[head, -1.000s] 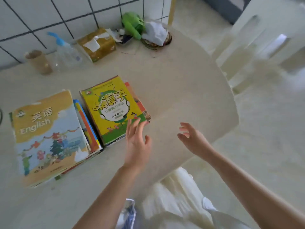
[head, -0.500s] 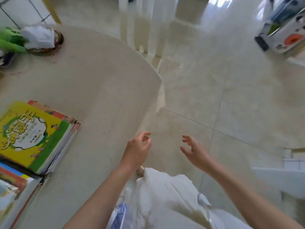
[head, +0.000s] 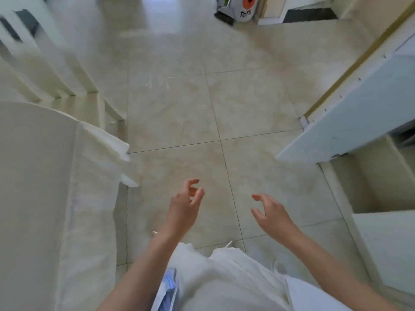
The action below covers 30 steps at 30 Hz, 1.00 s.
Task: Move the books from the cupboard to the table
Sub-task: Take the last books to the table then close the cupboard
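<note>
Both of my hands hang in front of me over the tiled floor, holding nothing. My left hand [head: 186, 203] has loosely curled fingers, and so does my right hand [head: 269, 212]. The edge of the cream table [head: 38, 176] fills the left side of the head view. No books show in this view. On the right, a white cupboard door [head: 350, 122] stands open, with the cupboard's pale inside [head: 379, 176] behind it; what the cupboard holds is out of sight.
A white chair [head: 51, 70] stands at the upper left beside the table. A box with an orange mark [head: 242, 7] sits on the floor at the far end. Beige floor tiles [head: 202, 97] stretch between the table and the cupboard.
My view has swung right, away from the table and its stacked books, toward the cupboard. My left hand left the yellow book, and both hands now hang free over the floor.
</note>
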{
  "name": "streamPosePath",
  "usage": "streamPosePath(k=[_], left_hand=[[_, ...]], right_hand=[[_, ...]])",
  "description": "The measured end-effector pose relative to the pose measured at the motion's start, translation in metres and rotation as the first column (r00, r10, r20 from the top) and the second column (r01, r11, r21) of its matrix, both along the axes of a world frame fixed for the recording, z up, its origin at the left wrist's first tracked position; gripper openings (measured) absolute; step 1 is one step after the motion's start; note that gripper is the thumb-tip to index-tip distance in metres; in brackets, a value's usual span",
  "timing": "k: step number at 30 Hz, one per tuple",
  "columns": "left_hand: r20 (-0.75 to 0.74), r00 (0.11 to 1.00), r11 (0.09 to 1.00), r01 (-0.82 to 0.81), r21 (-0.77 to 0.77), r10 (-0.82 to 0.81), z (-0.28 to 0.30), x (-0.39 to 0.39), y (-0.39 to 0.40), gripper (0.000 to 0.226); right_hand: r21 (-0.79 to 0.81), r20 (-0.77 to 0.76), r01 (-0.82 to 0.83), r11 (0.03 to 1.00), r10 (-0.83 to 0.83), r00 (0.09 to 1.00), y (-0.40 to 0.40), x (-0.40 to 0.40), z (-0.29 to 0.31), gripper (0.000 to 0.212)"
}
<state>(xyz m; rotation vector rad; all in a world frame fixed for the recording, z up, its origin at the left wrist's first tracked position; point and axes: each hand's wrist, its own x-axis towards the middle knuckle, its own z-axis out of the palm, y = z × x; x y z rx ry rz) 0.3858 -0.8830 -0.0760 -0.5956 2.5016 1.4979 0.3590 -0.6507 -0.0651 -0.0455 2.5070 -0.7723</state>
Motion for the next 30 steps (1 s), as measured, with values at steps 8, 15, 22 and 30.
streamPosePath(k=[8, 15, 22, 30], left_hand=[[0.069, 0.933, 0.935, 0.350, 0.054, -0.354, -0.015, -0.031, 0.161, 0.025], [0.051, 0.787, 0.788, 0.615, 0.032, -0.615, -0.017, -0.088, 0.256, 0.024], [0.035, 0.684, 0.684, 0.729, 0.020, -0.729, -0.015, -0.182, 0.357, 0.024], [-0.005, 0.521, 0.521, 0.853, -0.011, -0.853, 0.002, -0.282, 0.477, 0.026]], right_hand=[[0.000, 0.021, 0.341, 0.940, -0.341, 0.940, 0.153, 0.036, -0.001, 0.038], [0.002, 0.015, 0.577, 0.817, -0.577, 0.817, 0.228, 0.037, 0.000, 0.037], [0.012, 0.057, 0.665, 0.746, -0.665, 0.745, 0.301, -0.025, 0.003, 0.037], [-0.011, 0.012, 0.727, 0.687, -0.727, 0.687, 0.391, -0.111, 0.020, 0.037]])
